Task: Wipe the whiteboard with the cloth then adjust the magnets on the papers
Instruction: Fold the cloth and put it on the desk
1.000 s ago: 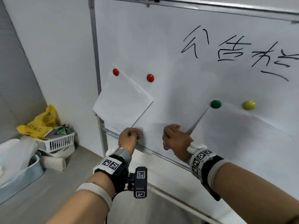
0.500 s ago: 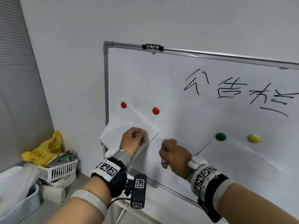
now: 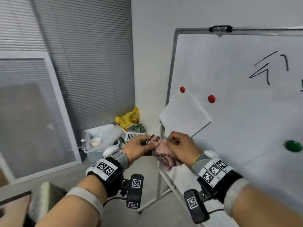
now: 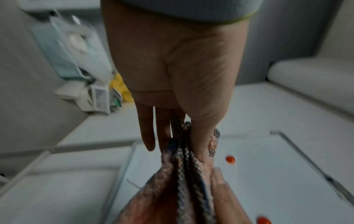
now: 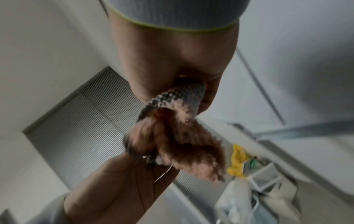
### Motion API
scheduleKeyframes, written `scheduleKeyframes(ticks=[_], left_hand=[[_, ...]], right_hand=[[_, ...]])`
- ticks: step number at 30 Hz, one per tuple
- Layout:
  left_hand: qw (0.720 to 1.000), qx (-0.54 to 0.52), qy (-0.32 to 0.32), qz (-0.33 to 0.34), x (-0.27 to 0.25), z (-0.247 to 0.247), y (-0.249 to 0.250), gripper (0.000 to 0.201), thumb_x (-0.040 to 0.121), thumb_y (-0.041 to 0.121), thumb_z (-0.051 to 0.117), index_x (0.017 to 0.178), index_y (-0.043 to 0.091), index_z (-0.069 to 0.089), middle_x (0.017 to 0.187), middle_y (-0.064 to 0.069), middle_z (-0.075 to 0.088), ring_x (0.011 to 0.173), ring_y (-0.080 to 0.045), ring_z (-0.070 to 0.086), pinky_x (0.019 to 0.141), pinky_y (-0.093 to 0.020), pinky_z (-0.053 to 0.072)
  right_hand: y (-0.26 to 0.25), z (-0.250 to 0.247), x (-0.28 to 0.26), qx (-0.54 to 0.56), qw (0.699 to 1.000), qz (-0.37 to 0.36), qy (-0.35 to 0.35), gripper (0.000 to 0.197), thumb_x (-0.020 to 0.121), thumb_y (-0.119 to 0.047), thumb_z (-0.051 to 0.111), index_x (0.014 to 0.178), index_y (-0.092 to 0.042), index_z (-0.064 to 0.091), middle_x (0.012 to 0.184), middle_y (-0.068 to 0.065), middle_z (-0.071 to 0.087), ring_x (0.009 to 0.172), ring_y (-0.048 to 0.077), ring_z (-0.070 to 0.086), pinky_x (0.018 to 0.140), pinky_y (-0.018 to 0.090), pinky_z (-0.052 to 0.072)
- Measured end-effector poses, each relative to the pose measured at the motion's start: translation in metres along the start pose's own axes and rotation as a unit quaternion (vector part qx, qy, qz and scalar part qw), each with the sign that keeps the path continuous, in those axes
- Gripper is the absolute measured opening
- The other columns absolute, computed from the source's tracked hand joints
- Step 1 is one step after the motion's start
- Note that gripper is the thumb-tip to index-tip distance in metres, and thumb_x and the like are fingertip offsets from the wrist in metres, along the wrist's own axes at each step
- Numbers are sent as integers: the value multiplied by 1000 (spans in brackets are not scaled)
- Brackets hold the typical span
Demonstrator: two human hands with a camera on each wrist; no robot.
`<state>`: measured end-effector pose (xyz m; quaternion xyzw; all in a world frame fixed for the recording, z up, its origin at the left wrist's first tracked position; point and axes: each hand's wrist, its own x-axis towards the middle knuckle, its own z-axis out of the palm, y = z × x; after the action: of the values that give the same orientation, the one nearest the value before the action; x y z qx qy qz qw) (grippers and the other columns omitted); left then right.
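A pink cloth [image 3: 164, 154] with a dark checked edge is bunched between both hands, in front of the whiteboard's [image 3: 237, 112] lower left corner. My left hand [image 3: 141, 145] pinches its left end; my right hand [image 3: 178, 147] grips the rest. The wrist views show the cloth [image 4: 184, 174] in the left hand [image 4: 172, 124] and the cloth [image 5: 178, 125] in the right hand [image 5: 191, 91]. On the board a tilted white paper [image 3: 183, 115] hangs under one red magnet [image 3: 182, 89]; a second red magnet [image 3: 211, 99] sits beside it, off the paper. A green magnet [image 3: 293, 145] is at the right edge. Black writing [image 3: 270, 68] is above.
On the floor in the corner stand a lidded plastic bin [image 3: 98, 141], a white basket [image 3: 132, 134] and a yellow bag [image 3: 127, 118]. Grey blinds [image 3: 82, 63] cover the left wall. The board's stand legs [image 3: 157, 194] reach the floor below my hands.
The view has swung left, away from the board. Both hands have come off the board's lower edge and now hold the pink cloth between them.
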<state>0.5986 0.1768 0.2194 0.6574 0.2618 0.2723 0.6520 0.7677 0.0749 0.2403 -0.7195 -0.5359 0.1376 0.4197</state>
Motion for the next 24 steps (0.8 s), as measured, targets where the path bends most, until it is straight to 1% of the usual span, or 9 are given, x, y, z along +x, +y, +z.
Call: scheduleKeyframes(ticks=[3,7,11,13,15,17,19,22,24], left_hand=[[988,-14,153,-11,-77,-37,-12,16,91,5,66,106,0,69,91,-9,71,84,-20,64,76,-33,61],[960,-40,277,-19,-154,-81,-22,12,94,2,60,101,8,68,86,-7,68,81,-22,63,73,-28,60],[933,-128,338,-14,-252,-120,-11,21,98,2,48,93,15,64,86,-11,58,75,-23,55,73,-33,52],[919,-124,375,2,-305,-137,-6,24,96,-1,43,93,14,62,87,-9,61,79,-23,58,74,-34,48],[920,-111,375,-2,-333,-143,6,23,93,-1,43,94,12,60,88,-7,63,79,-20,58,67,-29,46],[921,-77,383,4,-363,-153,15,24,90,-3,40,90,11,60,88,-7,64,75,-19,57,63,-27,42],[913,-56,404,3,-386,-159,26,30,89,-7,37,92,11,61,86,-5,67,76,-19,59,66,-29,43],[855,39,517,-1,-440,-191,29,39,89,-12,40,103,14,66,93,-5,70,88,-18,62,74,-27,50],[790,127,600,-13,-482,-221,20,39,88,-13,45,100,17,67,103,-7,69,95,-18,61,77,-21,50]], right_hand=[[-18,54,-11,54,993,-38,-96,22,95,-23,64,75,-30,64,79,-7,68,84,19,65,76,29,47],[-37,108,-21,95,993,2,-72,13,98,-19,59,96,-11,69,99,12,74,94,31,67,86,39,54],[-89,162,-43,95,978,-35,-185,17,93,-4,56,98,-20,62,96,8,70,81,27,64,67,29,49],[-134,198,-66,90,952,-97,-274,27,88,1,60,96,-25,63,93,2,67,82,21,62,62,22,47],[-170,219,-83,128,908,-152,-369,39,84,4,65,111,-25,65,108,3,68,99,17,63,75,13,47],[-208,246,-111,168,831,-207,-489,55,82,6,67,128,-23,59,123,4,68,112,11,63,94,16,48],[-235,273,-130,185,783,-245,-541,53,80,5,68,124,-24,61,113,-2,73,101,-1,65,95,18,51],[-277,322,-159,140,806,-304,-489,18,78,-24,71,93,-16,74,86,-2,76,79,1,67,87,34,58],[-299,352,-172,123,815,-306,-476,32,80,-40,68,94,-12,76,87,7,78,84,19,73,88,45,58]])
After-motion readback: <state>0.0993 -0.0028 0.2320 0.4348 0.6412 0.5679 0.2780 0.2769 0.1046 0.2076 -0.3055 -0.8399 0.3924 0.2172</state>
